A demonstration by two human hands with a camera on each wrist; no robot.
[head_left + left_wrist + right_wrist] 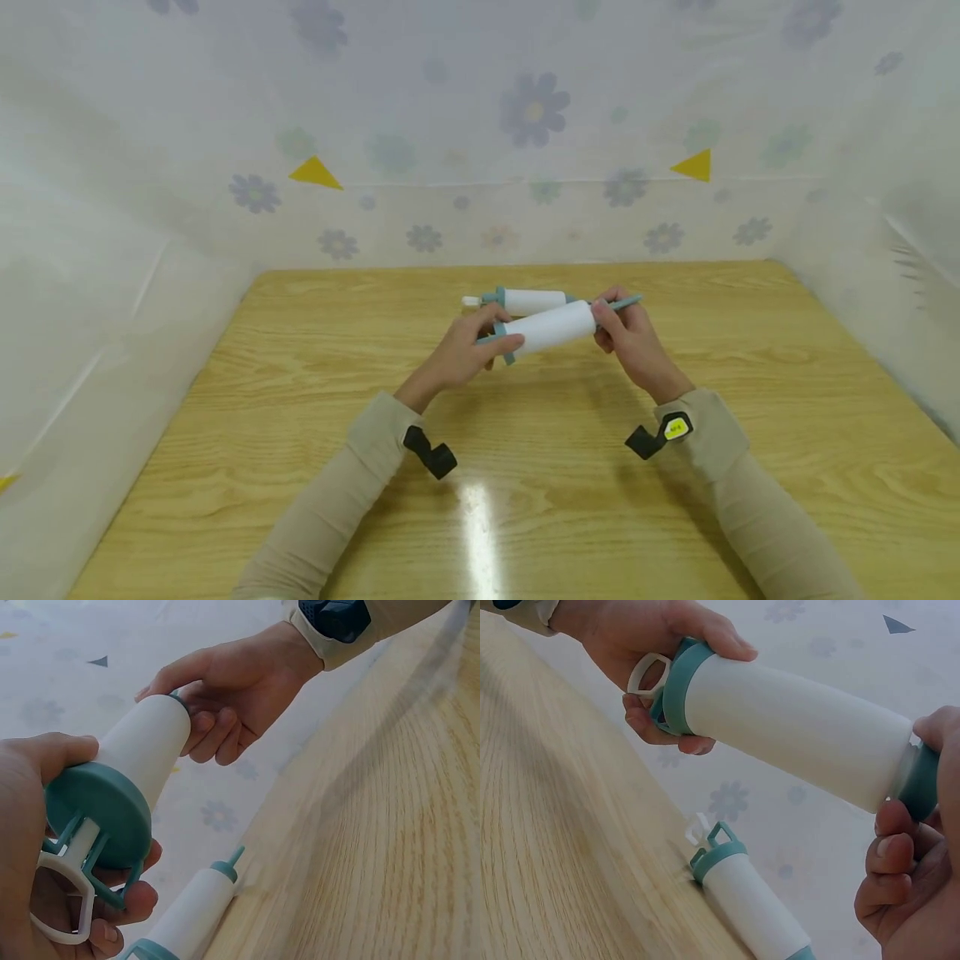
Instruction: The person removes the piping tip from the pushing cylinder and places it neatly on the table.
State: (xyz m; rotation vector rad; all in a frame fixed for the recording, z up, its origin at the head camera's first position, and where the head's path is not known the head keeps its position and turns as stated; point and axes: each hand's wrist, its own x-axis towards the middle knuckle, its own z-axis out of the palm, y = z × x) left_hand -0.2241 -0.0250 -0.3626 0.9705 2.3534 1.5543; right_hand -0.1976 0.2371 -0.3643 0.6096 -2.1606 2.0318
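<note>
A large syringe with a white barrel [551, 325] is held by both hands above the table, its right end tilted slightly up. My left hand [461, 352] grips its teal flanged end [101, 814], thumb on the barrel and fingers below. A white plunger [84, 838] with a loop handle sticks out there. My right hand [636, 337] pinches the teal nozzle cap [921, 780] at the other end. Between cap and barrel a narrow pale band shows in the right wrist view. Just behind lies a second, similar syringe [534, 300] on the table, its nozzle pointing right.
The wood-grain table [562, 517] reaches back to a pale curtain [465, 125] with flower prints and yellow triangles. More pale sheeting hangs at both sides. Each sleeve cuff carries a black wrist device [431, 454].
</note>
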